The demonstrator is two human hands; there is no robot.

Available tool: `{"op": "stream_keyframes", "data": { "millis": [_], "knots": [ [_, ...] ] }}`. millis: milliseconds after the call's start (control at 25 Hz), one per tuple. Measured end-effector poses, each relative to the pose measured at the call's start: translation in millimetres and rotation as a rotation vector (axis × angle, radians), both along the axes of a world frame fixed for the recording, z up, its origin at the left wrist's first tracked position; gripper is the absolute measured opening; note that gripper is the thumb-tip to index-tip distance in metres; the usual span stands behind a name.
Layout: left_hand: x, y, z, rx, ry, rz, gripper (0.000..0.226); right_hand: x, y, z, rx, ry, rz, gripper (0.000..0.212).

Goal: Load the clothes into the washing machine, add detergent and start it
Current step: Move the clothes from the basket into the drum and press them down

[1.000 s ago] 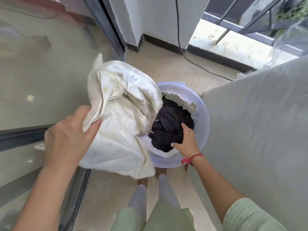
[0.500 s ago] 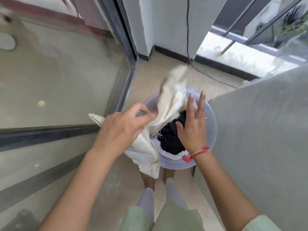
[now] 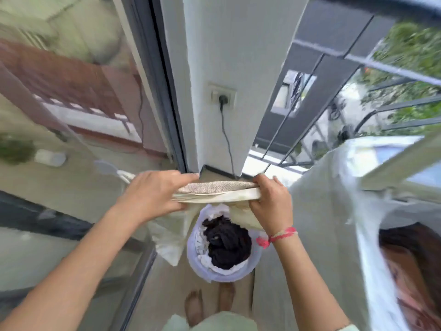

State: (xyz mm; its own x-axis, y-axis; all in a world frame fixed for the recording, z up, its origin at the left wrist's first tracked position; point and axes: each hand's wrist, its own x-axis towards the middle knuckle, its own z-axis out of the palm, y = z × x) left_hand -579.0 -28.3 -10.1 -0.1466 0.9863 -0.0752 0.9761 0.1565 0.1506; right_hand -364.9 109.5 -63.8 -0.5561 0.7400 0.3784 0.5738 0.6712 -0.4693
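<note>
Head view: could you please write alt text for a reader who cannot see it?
Left hand and right hand grip a cream cloth stretched between them, above a lilac basin of dark and white laundry. A plug sits in a wall socket.

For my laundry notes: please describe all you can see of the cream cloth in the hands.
The cream cloth is bunched into a flat band with a coarse woven strip on top. The left hand and the right hand grip its ends, holding it level above the basin; the rest hangs down.
</note>
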Motion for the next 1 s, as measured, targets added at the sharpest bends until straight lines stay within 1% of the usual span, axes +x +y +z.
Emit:
{"op": "stream_keyframes", "data": {
  "millis": [40, 80, 120, 160, 240, 320, 360, 400, 440, 520, 560, 640, 720, 800, 840, 880, 920, 960, 1000],
  "knots": [
    [4.4, 2.2, 17.8, -0.080, 0.040, 0.032, 0.062, 13.1, 0.6, 26.1, 0.050, 0.046, -0.052, 0.021],
    [11.0, 6.4, 36.6, -0.086, 0.079, 0.036, 0.055, 28.2, 1.7, 53.1, 0.128, 0.070, -0.097, 0.026],
    [19.5, 11.7, 56.3, -0.044, 0.111, 0.037, 0.047, 43.8, 2.9, 78.7, 0.217, 0.081, -0.132, 0.027],
    [31.2, 20.2, 79.5, 0.048, 0.133, 0.032, 0.039, 63.1, 4.6, 105.6, 0.315, 0.093, -0.161, 0.027],
    [59.1, 37.4, 120.0, 0.217, 0.131, 0.019, 0.029, 104.3, 5.2, 147.7, 0.457, 0.127, -0.235, 0.035],
    [95.5, 55.7, 155.0, 0.434, 0.140, -0.080, 0.025, 150.6, 0.2, 178.3, 0.524, 0.214, -0.360, 0.043],
    [119.2, 64.4, 170.2, 0.584, 0.157, -0.162, 0.023, 176.3, -3.1, 190.7, 0.558, 0.258, -0.429, 0.045],
    [144.1, 71.0, 181.0, 0.714, 0.167, -0.233, 0.019, 200.4, -4.8, 199.9, 0.588, 0.293, -0.490, 0.043],
    [170.1, 78.2, 187.9, 0.799, 0.150, -0.277, 0.017, 224.9, -4.0, 206.3, 0.608, 0.314, -0.547, 0.038],
    [230.3, 94.8, 190.2, 0.879, 0.081, -0.346, 0.024, 278.7, -0.1, 214.8, 0.629, 0.301, -0.669, 0.027],
    [259.5, 105.4, 183.6, 0.892, 0.060, -0.389, 0.023, 306.1, 3.8, 214.8, 0.631, 0.281, -0.721, 0.025],
    [317.0, 133.6, 162.2, 0.843, 0.052, -0.534, 0.022, 364.0, 12.6, 206.9, 0.619, 0.241, -0.801, 0.025],
    [370.0, 166.8, 140.1, 0.593, 0.016, -0.696, 0.023, 423.6, 27.2, 191.1, 0.565, 0.188, -0.836, 0.026],
    [418.5, 203.6, 123.5, 0.261, 0.037, -0.706, 0.023, 482.3, 50.1, 162.9, 0.416, 0.094, -0.822, 0.026],
    [436.6, 219.4, 115.2, 0.162, 0.078, -0.681, 0.025, 503.8, 62.8, 143.8, 0.320, 0.036, -0.793, 0.025],
    [453.0, 235.4, 107.5, 0.100, 0.123, -0.644, 0.028, 519.8, 76.0, 124.7, 0.223, -0.009, -0.758, 0.025],
    [464.9, 251.1, 100.0, 0.080, 0.147, -0.597, 0.030, 529.3, 88.1, 108.7, 0.141, -0.026, -0.723, 0.026],
    [476.3, 266.4, 93.1, 0.091, 0.152, -0.549, 0.031, 536.0, 101.8, 98.7, 0.093, -0.016, -0.709, 0.027],
    [482.4, 278.9, 88.0, 0.165, 0.128, -0.516, 0.031, 538.5, 115.9, 94.4, 0.091, 0.013, -0.716, 0.029]
  ]
}}
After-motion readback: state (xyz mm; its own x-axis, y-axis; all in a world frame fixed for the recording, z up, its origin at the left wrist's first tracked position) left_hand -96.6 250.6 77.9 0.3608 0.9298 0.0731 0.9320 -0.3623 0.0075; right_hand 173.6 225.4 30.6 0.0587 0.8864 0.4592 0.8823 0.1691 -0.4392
